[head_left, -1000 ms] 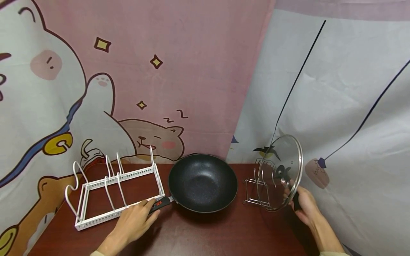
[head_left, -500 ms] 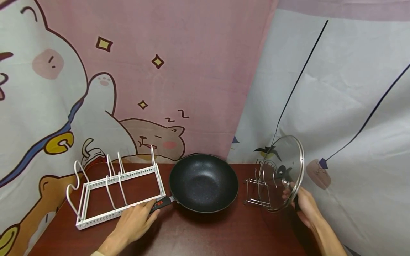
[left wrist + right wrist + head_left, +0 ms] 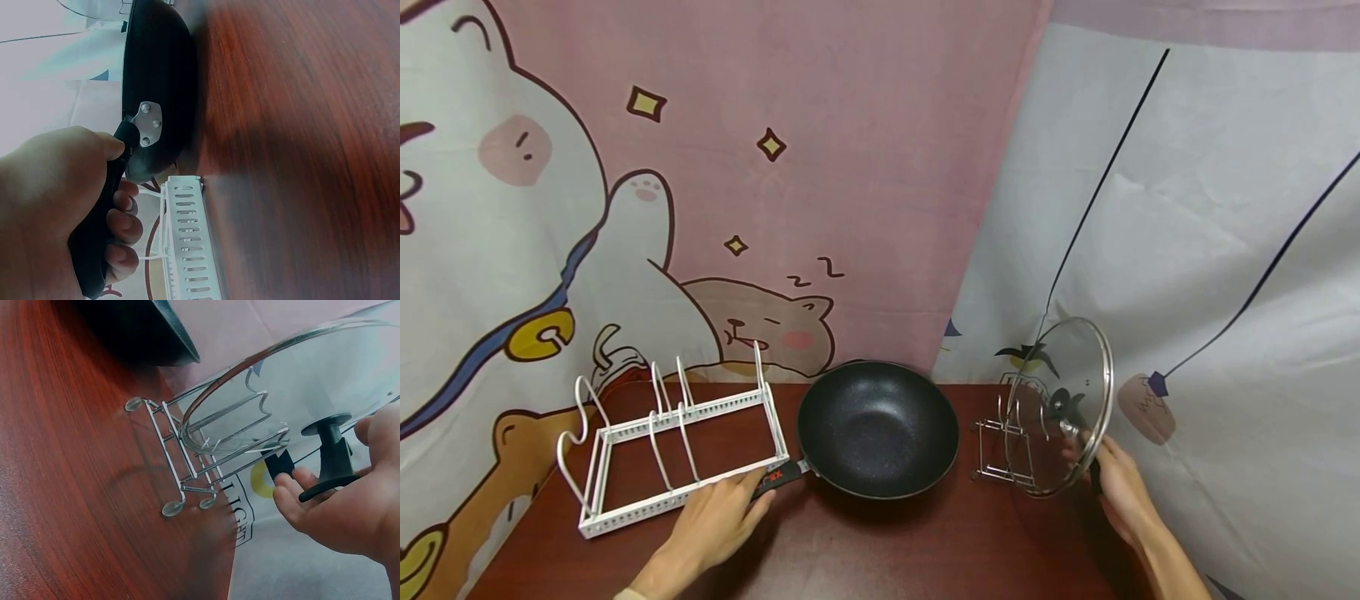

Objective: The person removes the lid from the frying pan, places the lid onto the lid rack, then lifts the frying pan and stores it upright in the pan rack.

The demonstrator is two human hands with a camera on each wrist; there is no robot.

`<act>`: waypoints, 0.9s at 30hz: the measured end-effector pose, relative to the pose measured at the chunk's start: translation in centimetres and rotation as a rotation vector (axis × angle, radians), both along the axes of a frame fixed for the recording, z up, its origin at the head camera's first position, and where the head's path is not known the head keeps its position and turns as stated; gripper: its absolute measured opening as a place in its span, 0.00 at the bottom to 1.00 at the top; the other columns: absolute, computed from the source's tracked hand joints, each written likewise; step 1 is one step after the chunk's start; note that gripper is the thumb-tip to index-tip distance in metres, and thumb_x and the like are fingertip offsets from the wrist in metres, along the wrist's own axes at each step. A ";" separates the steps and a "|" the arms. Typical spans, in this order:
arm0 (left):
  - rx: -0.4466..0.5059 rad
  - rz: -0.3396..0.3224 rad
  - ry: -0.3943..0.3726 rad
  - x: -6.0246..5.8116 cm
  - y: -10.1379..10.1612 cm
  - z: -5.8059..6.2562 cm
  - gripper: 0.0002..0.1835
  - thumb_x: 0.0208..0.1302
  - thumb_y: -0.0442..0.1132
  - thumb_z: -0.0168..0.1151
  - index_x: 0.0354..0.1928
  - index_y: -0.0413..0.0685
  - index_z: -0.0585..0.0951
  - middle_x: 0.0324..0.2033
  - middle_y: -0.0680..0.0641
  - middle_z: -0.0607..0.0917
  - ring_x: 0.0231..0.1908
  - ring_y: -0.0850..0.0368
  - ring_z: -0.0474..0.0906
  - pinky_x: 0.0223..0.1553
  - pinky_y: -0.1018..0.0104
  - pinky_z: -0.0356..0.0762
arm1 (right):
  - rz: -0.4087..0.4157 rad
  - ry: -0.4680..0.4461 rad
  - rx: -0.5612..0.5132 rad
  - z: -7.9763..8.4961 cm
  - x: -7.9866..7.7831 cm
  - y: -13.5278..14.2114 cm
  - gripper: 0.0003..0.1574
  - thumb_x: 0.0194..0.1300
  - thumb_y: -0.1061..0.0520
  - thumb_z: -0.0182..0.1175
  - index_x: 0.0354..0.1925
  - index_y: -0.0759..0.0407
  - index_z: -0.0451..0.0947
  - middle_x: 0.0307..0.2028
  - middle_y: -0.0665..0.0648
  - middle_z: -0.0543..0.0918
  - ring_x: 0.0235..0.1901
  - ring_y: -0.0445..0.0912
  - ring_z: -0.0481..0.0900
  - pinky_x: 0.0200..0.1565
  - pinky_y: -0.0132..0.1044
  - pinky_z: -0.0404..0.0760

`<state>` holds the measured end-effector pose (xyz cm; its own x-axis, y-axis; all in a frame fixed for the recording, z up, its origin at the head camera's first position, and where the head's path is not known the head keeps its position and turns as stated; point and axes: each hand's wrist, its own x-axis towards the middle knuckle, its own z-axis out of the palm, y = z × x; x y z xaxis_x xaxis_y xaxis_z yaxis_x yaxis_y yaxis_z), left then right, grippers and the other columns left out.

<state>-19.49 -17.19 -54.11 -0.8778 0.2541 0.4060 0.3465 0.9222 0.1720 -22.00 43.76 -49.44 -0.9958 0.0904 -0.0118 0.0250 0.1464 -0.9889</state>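
Note:
A black wok (image 3: 877, 433) sits on the table, its handle (image 3: 778, 477) pointing toward my left hand (image 3: 711, 512). In the left wrist view that hand (image 3: 69, 200) grips the black handle (image 3: 94, 240), fingers curled round it. On the right, a glass lid (image 3: 1060, 408) with a steel rim stands on edge, its lower rim between the wires of a small wire rack (image 3: 1000, 450). My right hand (image 3: 1120, 487) is at the lid's black knob (image 3: 334, 459); the right wrist view shows the hand (image 3: 350, 506) with fingers and thumb round the knob.
A white dish rack (image 3: 677, 458) with upright prongs stands on the left, close to the wok handle. Behind the dark red table (image 3: 887, 550) hangs a printed cloth (image 3: 880, 183), which also runs along the right side.
The view has shifted very slightly. The right hand has edged a little at the lid's knob; the left hand, wok and racks stay in place.

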 end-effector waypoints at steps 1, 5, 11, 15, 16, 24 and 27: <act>0.001 0.001 -0.002 0.0 0.0 0.0 0.14 0.73 0.52 0.78 0.51 0.56 0.87 0.33 0.54 0.91 0.26 0.52 0.86 0.27 0.57 0.75 | -0.008 0.001 0.000 0.1 0.1 0.0 0.20 0.95 0.41 0.42 0.69 0.44 0.72 0.48 0.31 0.90 0.49 0.29 0.87 0.52 0.28 0.85; 0.003 0.001 -0.008 0.0 0.0 0.1 0.13 0.73 0.52 0.78 0.49 0.56 0.87 0.30 0.55 0.89 0.24 0.56 0.82 0.25 0.59 0.72 | -0.059 0.005 0.037 0.6 0.7 -0.3 0.24 0.94 0.38 0.40 0.73 0.43 0.72 0.52 0.30 0.86 0.49 0.29 0.82 0.48 0.29 0.84; 0.002 -0.001 -0.001 0.1 0.0 0.1 0.13 0.73 0.52 0.77 0.49 0.57 0.86 0.29 0.56 0.89 0.22 0.58 0.80 0.24 0.61 0.69 | -0.186 0.059 0.189 1.6 1.7 -1.2 0.47 0.93 0.31 0.36 0.91 0.57 0.51 0.76 0.38 0.68 0.76 0.25 0.63 0.69 0.10 0.62; 0.002 0.001 -0.005 0.1 -0.1 0.1 0.13 0.73 0.53 0.77 0.50 0.57 0.87 0.29 0.56 0.89 0.22 0.58 0.80 0.24 0.61 0.69 | -0.256 0.174 0.262 2.4 2.3 -1.8 0.42 0.95 0.38 0.37 0.90 0.60 0.55 0.68 0.29 0.73 0.70 0.21 0.68 0.69 0.11 0.65; 0.002 0.001 -0.005 0.1 -0.1 0.1 0.13 0.73 0.52 0.77 0.50 0.57 0.87 0.29 0.56 0.89 0.22 0.57 0.80 0.24 0.61 0.70 | -0.275 0.192 0.294 2.6 2.4 -1.9 0.40 0.95 0.39 0.37 0.89 0.60 0.57 0.66 0.27 0.72 0.67 0.19 0.68 0.67 0.11 0.66; 0.002 -0.008 0.010 0.1 -0.1 0.1 0.15 0.73 0.52 0.77 0.53 0.55 0.88 0.32 0.54 0.91 0.24 0.55 0.83 0.25 0.60 0.72 | -0.341 0.325 0.357 4.0 3.2 -3.0 0.35 0.95 0.45 0.40 0.87 0.62 0.62 0.67 0.26 0.74 0.66 0.17 0.70 0.66 0.11 0.65; 0.002 -0.006 0.006 0.1 -0.1 0.1 0.15 0.73 0.52 0.77 0.53 0.55 0.88 0.32 0.55 0.91 0.24 0.57 0.82 0.26 0.60 0.72 | -0.324 0.391 0.309 4.8 3.4 -3.4 0.34 0.95 0.49 0.41 0.86 0.63 0.62 0.68 0.29 0.76 0.67 0.19 0.73 0.69 0.13 0.66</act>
<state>-19.40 -17.30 -54.06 -0.8735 0.2589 0.4122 0.3535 0.9195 0.1717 -18.56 40.35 -44.61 -0.8419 0.3317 0.4257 -0.2409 0.4748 -0.8465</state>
